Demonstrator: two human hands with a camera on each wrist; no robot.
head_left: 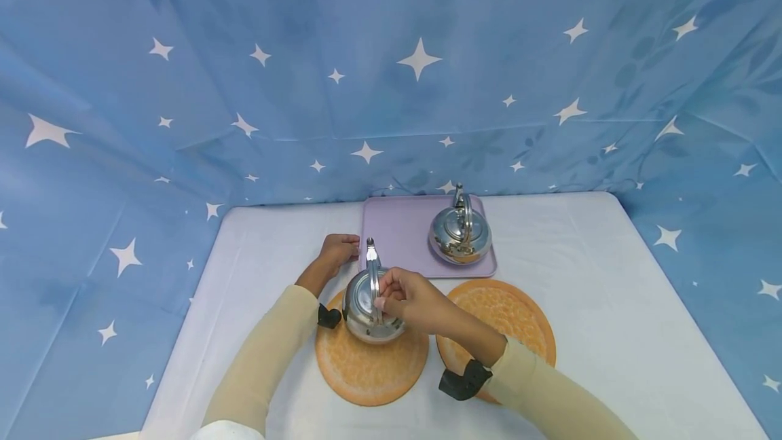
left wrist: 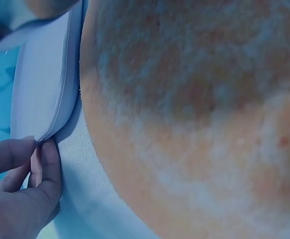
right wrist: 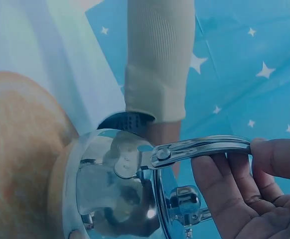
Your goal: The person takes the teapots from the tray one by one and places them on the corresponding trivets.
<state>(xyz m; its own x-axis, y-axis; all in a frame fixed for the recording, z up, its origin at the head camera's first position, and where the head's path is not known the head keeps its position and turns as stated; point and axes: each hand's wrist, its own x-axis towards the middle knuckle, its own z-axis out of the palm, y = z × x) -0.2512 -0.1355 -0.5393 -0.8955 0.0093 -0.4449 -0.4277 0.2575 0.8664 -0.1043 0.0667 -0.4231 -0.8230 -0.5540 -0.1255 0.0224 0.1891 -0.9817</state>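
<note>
A shiny metal kettle (head_left: pixel 360 301) is over the upper part of the left orange round placemat (head_left: pixel 373 372); whether its base touches the mat cannot be told. My right hand (head_left: pixel 418 301) holds its arched handle (right wrist: pixel 205 148) between thumb and fingers. To the left, my left hand (head_left: pixel 339 250) pinches the near left corner of the lilac tray (head_left: pixel 397 236), as the left wrist view shows with the tray's rim (left wrist: pixel 60 99). A second metal kettle (head_left: pixel 459 233) stands on the tray's right side, its handle raised.
Another orange round placemat (head_left: pixel 501 314) lies at the right, partly under my right forearm. A white cloth (head_left: pixel 568 257) covers the table. Behind and beside the table hangs a blue star-patterned curtain (head_left: pixel 391 107). Black wrist straps (head_left: pixel 466 380) sit on both arms.
</note>
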